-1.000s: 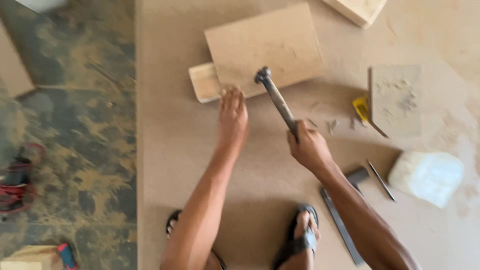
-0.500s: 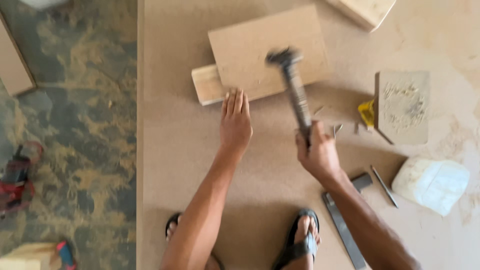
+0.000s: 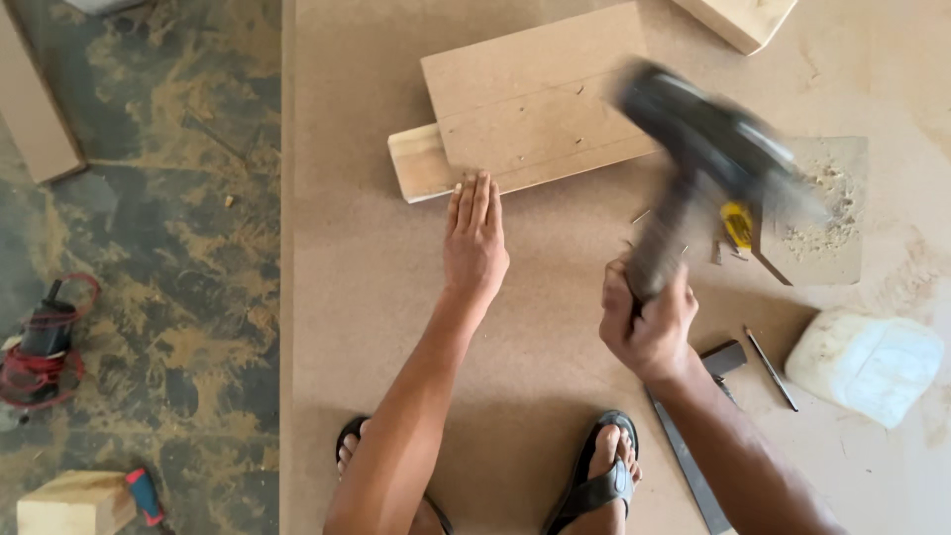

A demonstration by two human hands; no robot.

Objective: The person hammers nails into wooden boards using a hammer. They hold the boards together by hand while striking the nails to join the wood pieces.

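My right hand (image 3: pixel 649 322) grips the handle of a hammer (image 3: pixel 693 168), raised and blurred with motion, its dark head up near the right end of a flat brown board (image 3: pixel 530 94). That board lies on a pale wooden block (image 3: pixel 411 163) that sticks out at its left. My left hand (image 3: pixel 474 233) rests flat on the large sheet underneath, fingers together and touching the board's near edge. A few small nails (image 3: pixel 639 216) lie on the sheet between the board and the hammer.
A small square board (image 3: pixel 832 213) with sawdust lies right, a yellow tool (image 3: pixel 736 223) beside it. A white plastic bag (image 3: pixel 867 365), a pencil (image 3: pixel 771 369) and a metal square (image 3: pixel 684 461) lie near my right arm. My sandalled feet (image 3: pixel 594 481) stand below. A power tool (image 3: pixel 40 342) lies on the floor at left.
The hammer has swung up and to the right, from head-down on the board to raised and blurred. My left hand stays flat at the board's edge.
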